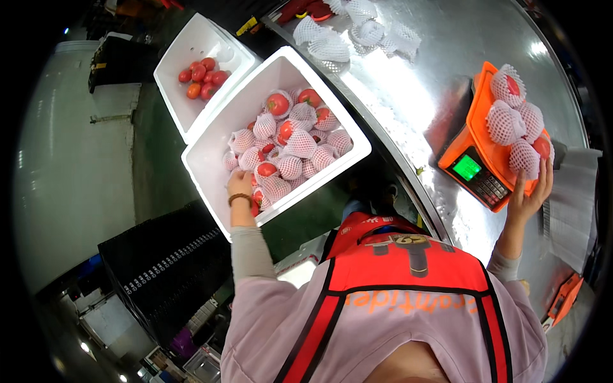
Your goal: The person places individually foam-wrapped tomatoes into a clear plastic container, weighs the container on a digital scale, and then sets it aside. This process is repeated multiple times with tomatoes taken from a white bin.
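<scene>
My left hand [240, 185], a brown band round its wrist, reaches into the near left side of a white foam box [207, 150]. Tomatoes [279, 104], mostly in white foam nets, fill the bottom of that box. The hand is against the nearest ones; its fingers are largely hidden. On the right, an orange scale [477, 131] with a lit green display carries several netted tomatoes [506, 124]. My right hand [531, 195] is at the scale's near right side, fingers stretched and apart, fingertips touching the nearest netted tomato [524, 159].
Behind the near box, another white foam box [181, 51] holds bare tomatoes [205, 76]. The scale stands on a shiny metal table [440, 96], with loose foam nets [367, 33] at its far end. White sheets [575, 210] and an orange tool [563, 300] lie at right. Black crates [166, 268] are lower left.
</scene>
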Action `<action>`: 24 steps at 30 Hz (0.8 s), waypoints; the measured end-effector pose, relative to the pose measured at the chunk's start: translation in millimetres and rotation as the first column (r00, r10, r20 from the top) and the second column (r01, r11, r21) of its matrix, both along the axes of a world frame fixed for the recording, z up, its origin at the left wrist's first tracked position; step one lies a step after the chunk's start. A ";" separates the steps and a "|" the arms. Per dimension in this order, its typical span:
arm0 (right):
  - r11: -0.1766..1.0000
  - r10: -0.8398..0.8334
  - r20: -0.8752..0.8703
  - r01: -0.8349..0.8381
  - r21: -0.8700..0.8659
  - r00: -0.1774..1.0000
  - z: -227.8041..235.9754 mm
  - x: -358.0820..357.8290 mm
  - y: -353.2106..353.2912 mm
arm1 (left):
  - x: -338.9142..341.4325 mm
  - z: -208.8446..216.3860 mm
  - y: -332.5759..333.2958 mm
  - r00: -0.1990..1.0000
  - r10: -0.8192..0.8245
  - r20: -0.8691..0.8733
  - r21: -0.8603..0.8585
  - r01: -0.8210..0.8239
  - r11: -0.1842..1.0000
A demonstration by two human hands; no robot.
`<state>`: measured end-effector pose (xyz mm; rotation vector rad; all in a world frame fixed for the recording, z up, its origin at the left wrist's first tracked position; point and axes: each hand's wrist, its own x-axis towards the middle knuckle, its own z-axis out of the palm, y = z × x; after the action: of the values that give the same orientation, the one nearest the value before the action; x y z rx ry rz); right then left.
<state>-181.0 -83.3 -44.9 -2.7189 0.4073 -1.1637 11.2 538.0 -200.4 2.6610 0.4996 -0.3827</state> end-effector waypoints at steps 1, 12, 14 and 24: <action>0.998 0.035 0.032 -0.036 0.045 0.999 2.6 2.1 7.1 | -2.2 1.8 18.2 0.979 -0.001 -0.204 0.117 0.025 0.993; 0.739 0.509 -0.115 -0.365 0.566 0.853 -17.9 60.5 115.8 | -20.5 5.7 26.0 0.647 -0.204 -0.735 0.112 0.413 0.904; 0.701 0.528 -0.116 -0.354 0.619 0.842 -19.8 61.7 123.6 | -15.7 24.9 27.5 0.786 -0.230 -0.574 0.057 0.319 0.946; 0.238 0.749 0.093 -0.397 0.886 0.656 -16.8 90.8 174.7 | -18.5 117.7 -123.3 1.000 -0.002 -0.014 -0.972 -0.015 -0.233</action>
<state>-90.2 91.4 -61.7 -1.7832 -0.0697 -0.0900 -7.2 414.7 -82.7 0.8974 0.0188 -0.4792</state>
